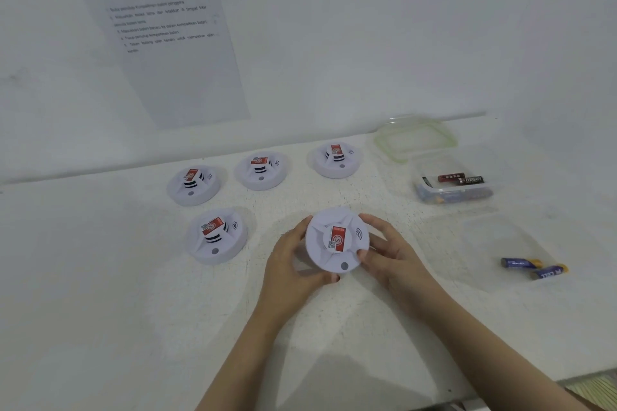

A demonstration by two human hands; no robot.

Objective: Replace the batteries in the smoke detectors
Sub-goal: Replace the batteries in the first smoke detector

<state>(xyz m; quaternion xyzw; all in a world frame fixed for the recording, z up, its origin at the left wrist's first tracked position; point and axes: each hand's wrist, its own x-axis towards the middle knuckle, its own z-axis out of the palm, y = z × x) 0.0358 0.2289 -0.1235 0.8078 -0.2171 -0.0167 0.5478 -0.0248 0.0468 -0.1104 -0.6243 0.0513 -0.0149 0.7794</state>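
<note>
A round white smoke detector with a red label on its raised centre is tilted up off the white table. My left hand grips its left rim and underside with curled fingers. My right hand grips its right rim. Several more white detectors stand upright on the table: one at the left front and three in a row behind. Two blue batteries lie loose at the right.
A clear plastic box at the back right holds black and red batteries; its green-rimmed lid lies behind it. A printed instruction sheet hangs on the wall. The table's front edge runs at the lower right.
</note>
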